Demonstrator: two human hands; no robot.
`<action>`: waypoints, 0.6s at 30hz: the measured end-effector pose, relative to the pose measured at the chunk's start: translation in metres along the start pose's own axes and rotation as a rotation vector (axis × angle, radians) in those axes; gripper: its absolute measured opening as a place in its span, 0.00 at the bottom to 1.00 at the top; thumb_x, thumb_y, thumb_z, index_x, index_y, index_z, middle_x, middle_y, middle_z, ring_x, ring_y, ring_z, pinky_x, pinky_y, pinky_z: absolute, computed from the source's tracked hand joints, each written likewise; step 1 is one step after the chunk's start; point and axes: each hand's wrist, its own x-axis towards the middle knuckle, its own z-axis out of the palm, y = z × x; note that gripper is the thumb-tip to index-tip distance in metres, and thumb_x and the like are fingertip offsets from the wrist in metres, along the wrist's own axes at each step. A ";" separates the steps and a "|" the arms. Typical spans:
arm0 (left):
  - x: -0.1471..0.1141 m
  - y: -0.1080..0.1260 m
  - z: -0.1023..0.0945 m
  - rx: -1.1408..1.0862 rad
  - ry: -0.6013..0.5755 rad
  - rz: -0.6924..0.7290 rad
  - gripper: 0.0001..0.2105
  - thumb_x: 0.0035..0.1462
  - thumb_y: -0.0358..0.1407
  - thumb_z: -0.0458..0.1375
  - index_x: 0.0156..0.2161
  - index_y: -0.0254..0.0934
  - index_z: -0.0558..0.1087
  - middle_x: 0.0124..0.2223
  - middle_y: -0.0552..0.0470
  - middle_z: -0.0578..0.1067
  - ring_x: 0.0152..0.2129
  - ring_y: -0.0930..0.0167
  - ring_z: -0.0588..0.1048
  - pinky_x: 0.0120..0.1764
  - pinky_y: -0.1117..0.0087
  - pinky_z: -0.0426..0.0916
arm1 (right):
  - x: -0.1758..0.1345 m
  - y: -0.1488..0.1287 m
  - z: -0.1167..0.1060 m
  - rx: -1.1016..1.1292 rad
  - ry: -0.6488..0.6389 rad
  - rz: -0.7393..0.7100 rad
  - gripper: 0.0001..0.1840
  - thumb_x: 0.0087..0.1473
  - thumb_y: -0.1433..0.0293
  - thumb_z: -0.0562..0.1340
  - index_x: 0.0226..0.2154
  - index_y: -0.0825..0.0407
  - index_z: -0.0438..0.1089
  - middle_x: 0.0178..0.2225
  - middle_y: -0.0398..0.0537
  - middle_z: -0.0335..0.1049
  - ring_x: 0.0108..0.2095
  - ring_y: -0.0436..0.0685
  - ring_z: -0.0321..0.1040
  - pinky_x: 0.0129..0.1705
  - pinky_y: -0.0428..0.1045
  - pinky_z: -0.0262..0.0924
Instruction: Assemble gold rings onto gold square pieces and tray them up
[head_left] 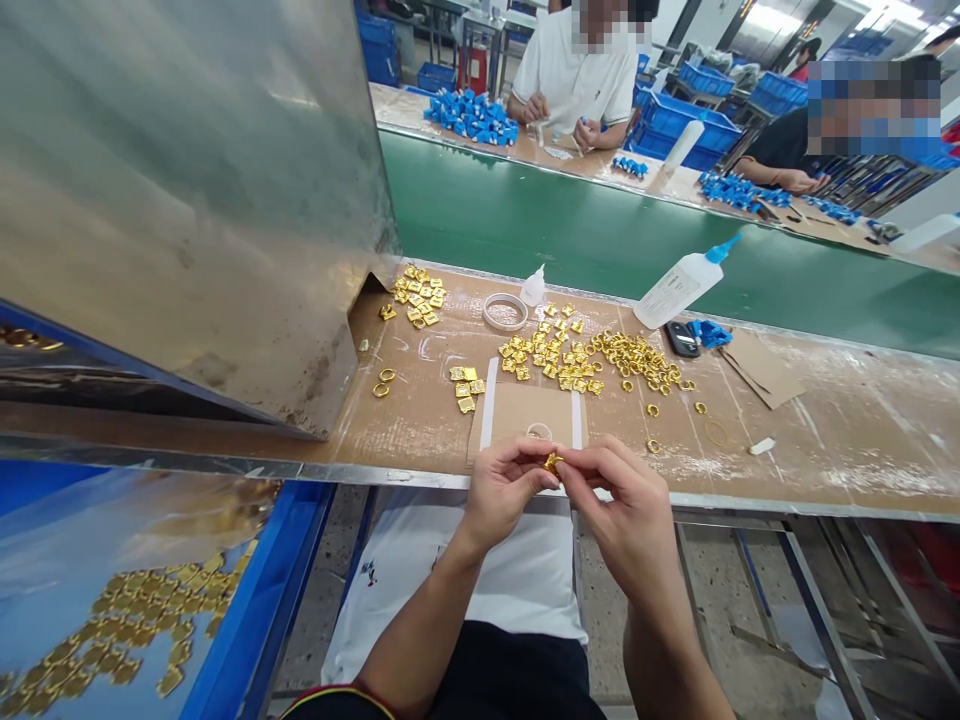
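Between the fingertips of both hands is a small gold piece (pixel 553 462), partly covered by the fingers; its exact shape cannot be made out. My left hand (pixel 511 485) pinches it from the left, and my right hand (pixel 619 487) pinches it from the right. Both are just above the near edge of the bench, over a cardboard sheet (pixel 529 408) with white strips along its sides. Beyond them lie square gold pieces (pixel 551 345) and a heap of gold rings (pixel 637 358). A smaller group of square pieces (pixel 466 388) sits to the left.
A large metal panel (pixel 187 200) rises at left. A white bottle with blue nozzle (pixel 679 290), a tape roll (pixel 505 312) and a black device (pixel 681 339) stand or lie farther back. Behind is a green conveyor belt (pixel 525 205), with co-workers across it. A blue bin (pixel 247 620) sits lower left.
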 end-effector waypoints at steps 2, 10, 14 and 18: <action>0.000 0.000 -0.001 0.021 0.015 0.014 0.16 0.43 0.44 0.76 0.35 0.35 0.83 0.35 0.47 0.84 0.29 0.68 0.81 0.32 0.70 0.79 | -0.001 0.001 0.002 -0.017 0.005 0.006 0.06 0.62 0.68 0.65 0.34 0.47 0.79 0.27 0.44 0.72 0.25 0.51 0.70 0.27 0.44 0.69; -0.001 0.000 -0.001 0.042 0.044 -0.006 0.15 0.44 0.43 0.76 0.34 0.36 0.83 0.34 0.47 0.84 0.29 0.68 0.81 0.34 0.68 0.79 | 0.001 0.003 0.002 -0.010 -0.002 0.019 0.07 0.61 0.68 0.65 0.33 0.48 0.80 0.27 0.44 0.72 0.25 0.51 0.71 0.27 0.44 0.70; -0.002 0.003 0.000 0.025 0.034 0.001 0.17 0.44 0.44 0.75 0.36 0.35 0.83 0.35 0.46 0.84 0.28 0.69 0.81 0.33 0.70 0.79 | 0.003 0.000 0.002 0.041 -0.001 0.054 0.06 0.60 0.69 0.66 0.34 0.49 0.80 0.29 0.47 0.78 0.26 0.51 0.75 0.27 0.43 0.72; -0.002 0.007 -0.002 0.063 0.031 0.041 0.16 0.46 0.44 0.75 0.37 0.36 0.83 0.36 0.45 0.84 0.33 0.66 0.83 0.36 0.69 0.80 | 0.001 0.001 0.004 0.068 0.013 0.085 0.04 0.58 0.71 0.66 0.35 0.50 0.80 0.30 0.46 0.79 0.27 0.51 0.76 0.28 0.43 0.73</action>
